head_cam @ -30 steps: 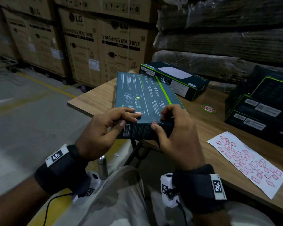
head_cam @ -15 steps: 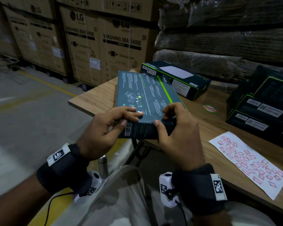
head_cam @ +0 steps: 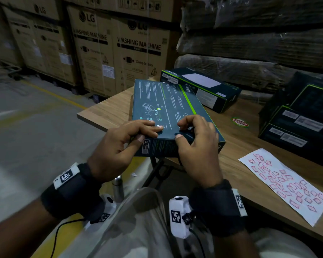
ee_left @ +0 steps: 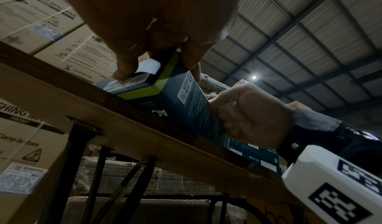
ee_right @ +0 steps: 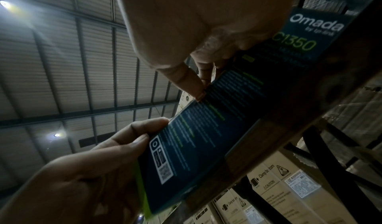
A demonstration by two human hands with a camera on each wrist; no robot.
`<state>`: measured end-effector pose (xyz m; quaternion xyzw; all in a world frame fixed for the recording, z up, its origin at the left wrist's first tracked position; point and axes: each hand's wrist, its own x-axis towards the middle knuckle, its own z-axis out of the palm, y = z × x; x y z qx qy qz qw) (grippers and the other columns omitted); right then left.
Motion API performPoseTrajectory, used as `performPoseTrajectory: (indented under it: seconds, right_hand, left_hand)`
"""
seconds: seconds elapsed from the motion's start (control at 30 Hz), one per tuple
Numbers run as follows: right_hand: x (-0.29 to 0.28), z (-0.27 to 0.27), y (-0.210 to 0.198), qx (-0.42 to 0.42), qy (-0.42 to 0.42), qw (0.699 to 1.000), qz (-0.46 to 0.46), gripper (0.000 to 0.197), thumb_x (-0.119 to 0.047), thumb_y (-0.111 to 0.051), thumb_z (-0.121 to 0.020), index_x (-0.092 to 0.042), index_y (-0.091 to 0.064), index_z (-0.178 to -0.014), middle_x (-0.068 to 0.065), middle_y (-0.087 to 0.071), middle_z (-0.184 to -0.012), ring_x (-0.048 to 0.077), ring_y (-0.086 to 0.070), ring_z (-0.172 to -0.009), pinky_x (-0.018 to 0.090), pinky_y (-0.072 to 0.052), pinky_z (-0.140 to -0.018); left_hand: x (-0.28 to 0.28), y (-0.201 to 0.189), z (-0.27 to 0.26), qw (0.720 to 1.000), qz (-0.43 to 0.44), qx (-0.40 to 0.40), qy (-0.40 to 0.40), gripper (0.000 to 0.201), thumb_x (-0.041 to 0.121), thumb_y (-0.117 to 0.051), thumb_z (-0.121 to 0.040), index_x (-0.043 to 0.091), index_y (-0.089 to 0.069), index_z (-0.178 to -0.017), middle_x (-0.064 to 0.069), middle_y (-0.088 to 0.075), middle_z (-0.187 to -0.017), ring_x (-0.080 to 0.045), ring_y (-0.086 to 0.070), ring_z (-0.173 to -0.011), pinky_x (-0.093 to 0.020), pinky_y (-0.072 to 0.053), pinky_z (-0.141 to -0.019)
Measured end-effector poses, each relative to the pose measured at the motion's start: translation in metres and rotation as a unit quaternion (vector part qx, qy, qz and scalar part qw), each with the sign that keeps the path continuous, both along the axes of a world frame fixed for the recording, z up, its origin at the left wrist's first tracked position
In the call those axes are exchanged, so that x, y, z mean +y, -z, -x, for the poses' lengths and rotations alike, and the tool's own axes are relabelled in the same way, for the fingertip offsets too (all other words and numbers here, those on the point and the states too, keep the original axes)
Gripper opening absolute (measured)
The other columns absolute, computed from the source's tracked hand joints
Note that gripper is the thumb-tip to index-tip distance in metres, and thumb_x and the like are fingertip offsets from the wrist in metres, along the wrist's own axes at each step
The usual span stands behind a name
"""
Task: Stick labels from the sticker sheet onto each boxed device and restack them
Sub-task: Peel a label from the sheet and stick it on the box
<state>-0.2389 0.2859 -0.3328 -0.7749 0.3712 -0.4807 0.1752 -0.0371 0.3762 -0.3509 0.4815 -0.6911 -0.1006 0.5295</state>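
- Left hand (head_cam: 117,144) grips the dark box's (head_cam: 162,101) near left corner, thumb on its end face.
- Right hand (head_cam: 198,146) pinches the near right edge.
- Sticker sheet (head_cam: 285,185) lies at four o'clock on the table (head_cam: 108,112).

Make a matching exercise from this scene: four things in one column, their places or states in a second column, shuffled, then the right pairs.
Things:
1. sticker sheet
2. held box
3. box stack
4. round sticker

Places or states:
A. stuck on the bare table top
B. piled at the table's far right
C. gripped by the left hand and right hand, jutting over the near edge
D. lying flat at the near right

Pairs: 1-D, 2-C, 3-B, 4-A
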Motion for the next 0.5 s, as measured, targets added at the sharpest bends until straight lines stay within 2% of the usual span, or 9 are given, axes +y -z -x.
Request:
performPoseTrajectory:
  seconds: [0.17,0.33,0.43,0.5]
  right_hand:
    - [0.001,-0.009,0.001,0.003,0.040,0.999,0.009,0.018,-0.026,-0.056,-0.082,-0.030,-0.057,-0.100,-0.016,-0.059,-0.099,0.014,-0.048,-0.100,0.039,-0.037,-0.091]
    - [-0.002,-0.008,0.002,-0.056,0.035,0.998,0.011,0.013,-0.020,-0.066,-0.089,-0.027,-0.058,-0.097,-0.015,-0.062,-0.095,0.017,-0.057,-0.095,0.049,-0.050,-0.088]
    - [-0.002,0.002,0.002,-0.089,0.013,0.996,0.006,0.012,-0.015,-0.067,-0.094,-0.025,-0.062,-0.097,-0.012,-0.068,-0.095,0.014,-0.064,-0.093,0.045,-0.054,-0.086]
    - [-0.002,0.009,0.001,-0.107,-0.015,0.994,0.021,0.018,-0.003,-0.064,-0.093,-0.020,-0.065,-0.099,-0.007,-0.070,-0.097,0.013,-0.067,-0.094,0.042,-0.055,-0.085]
  left_hand:
    - [0.000,0.000,0.001,1.000,0.002,-0.002,0.000,0.026,0.001,-0.049,-0.106,0.005,-0.074,-0.113,0.002,-0.076,-0.133,-0.018,-0.058,-0.143,-0.051,-0.048,-0.118]
    - [0.000,0.000,0.000,1.000,0.002,-0.001,0.000,0.026,0.001,-0.050,-0.106,0.005,-0.074,-0.114,0.002,-0.076,-0.133,-0.017,-0.058,-0.144,-0.049,-0.048,-0.118]
    - [0.000,0.000,0.000,1.000,0.000,-0.002,0.000,0.026,0.001,-0.050,-0.105,0.006,-0.074,-0.114,0.002,-0.076,-0.134,-0.017,-0.059,-0.144,-0.051,-0.049,-0.118]
    - [0.000,0.000,0.000,1.000,0.000,-0.002,-0.001,0.026,0.001,-0.050,-0.105,0.006,-0.074,-0.114,0.003,-0.076,-0.134,-0.017,-0.058,-0.144,-0.051,-0.049,-0.118]
